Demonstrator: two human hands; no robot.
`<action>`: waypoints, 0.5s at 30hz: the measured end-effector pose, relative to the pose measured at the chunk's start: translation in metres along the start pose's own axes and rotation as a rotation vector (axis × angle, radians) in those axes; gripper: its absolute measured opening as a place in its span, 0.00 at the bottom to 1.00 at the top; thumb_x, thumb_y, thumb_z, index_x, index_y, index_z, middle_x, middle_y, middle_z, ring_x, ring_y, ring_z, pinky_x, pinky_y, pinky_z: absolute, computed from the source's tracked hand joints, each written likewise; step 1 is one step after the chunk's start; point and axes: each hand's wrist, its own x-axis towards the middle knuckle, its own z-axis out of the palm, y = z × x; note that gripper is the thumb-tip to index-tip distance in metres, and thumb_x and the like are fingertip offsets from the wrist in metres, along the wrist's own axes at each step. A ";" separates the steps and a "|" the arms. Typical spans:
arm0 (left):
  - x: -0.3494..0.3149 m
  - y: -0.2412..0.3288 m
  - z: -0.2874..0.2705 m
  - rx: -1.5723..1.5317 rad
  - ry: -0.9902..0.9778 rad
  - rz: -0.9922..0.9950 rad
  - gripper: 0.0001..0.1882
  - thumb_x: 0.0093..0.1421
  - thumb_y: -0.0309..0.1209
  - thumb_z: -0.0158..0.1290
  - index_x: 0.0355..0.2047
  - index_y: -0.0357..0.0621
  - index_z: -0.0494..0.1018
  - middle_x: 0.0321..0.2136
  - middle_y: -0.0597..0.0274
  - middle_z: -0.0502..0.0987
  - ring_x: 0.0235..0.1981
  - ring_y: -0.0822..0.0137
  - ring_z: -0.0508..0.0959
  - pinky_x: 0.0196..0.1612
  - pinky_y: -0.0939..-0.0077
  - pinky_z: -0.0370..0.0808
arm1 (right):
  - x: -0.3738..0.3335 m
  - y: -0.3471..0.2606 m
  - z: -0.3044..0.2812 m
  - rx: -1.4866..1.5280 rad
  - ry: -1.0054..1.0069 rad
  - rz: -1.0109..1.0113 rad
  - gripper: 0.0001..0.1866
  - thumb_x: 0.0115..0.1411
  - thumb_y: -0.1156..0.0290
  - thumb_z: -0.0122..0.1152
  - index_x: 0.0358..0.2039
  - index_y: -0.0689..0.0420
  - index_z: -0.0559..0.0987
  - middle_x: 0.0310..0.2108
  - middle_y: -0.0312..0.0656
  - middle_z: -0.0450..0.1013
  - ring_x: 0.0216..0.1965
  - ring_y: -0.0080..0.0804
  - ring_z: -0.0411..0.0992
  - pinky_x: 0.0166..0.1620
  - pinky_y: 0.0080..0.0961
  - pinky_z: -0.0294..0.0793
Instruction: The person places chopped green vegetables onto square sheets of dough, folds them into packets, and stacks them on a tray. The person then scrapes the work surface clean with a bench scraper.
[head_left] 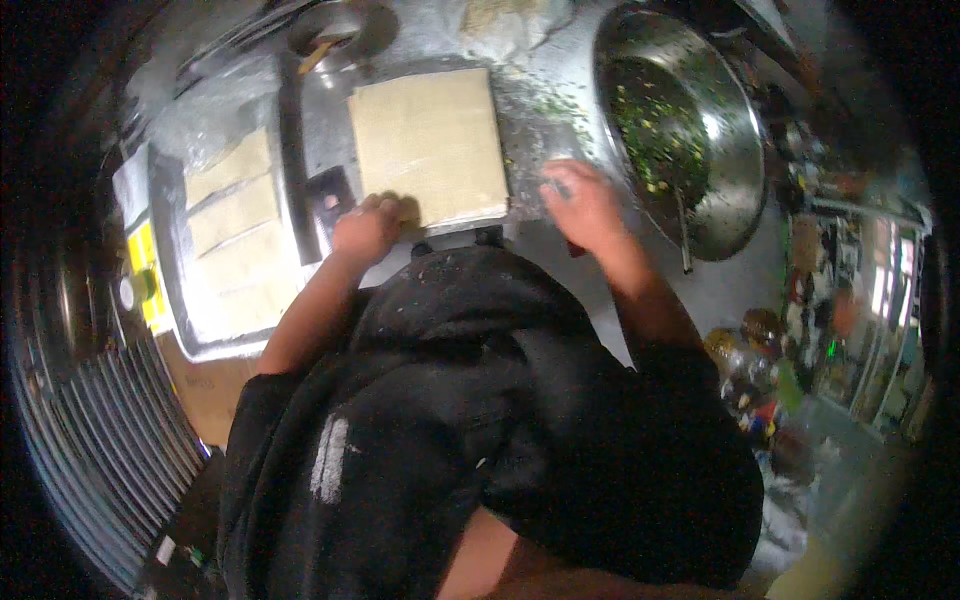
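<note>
A thick square stack of pale dough sheets (pixel 430 150) lies on the worktop in front of me. My left hand (pixel 370 228) is at its near left corner, fingers bent and close together; whatever they may grip is hidden. To the right of the stack, my right hand (pixel 585 205) hovers over or rests on the metal surface. Its thumb and forefinger are bent but apart, and I see nothing held between them. Beyond that hand stands a large steel bowl (pixel 735 190) of chopped green filling (pixel 655 130), with a metal utensil handle (pixel 684 230) sticking out toward me.
On the left, a metal tray (pixel 185 320) carries several pale dough pieces (pixel 235 220), partly under clear plastic. A dark flat object (pixel 328 200) lies between tray and stack. At the back sits a small metal bowl (pixel 370 35) with a wooden handle (pixel 316 56). Green scraps dot the worktop.
</note>
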 end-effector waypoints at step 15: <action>0.041 0.043 -0.001 -0.140 -0.140 0.124 0.17 0.59 0.46 0.54 0.45 0.53 0.74 0.46 0.53 0.78 0.49 0.50 0.78 0.50 0.56 0.75 | -0.081 0.192 -0.110 -0.183 0.087 0.638 0.21 0.61 0.68 0.56 0.55 0.57 0.73 0.42 0.56 0.77 0.44 0.58 0.76 0.49 0.45 0.74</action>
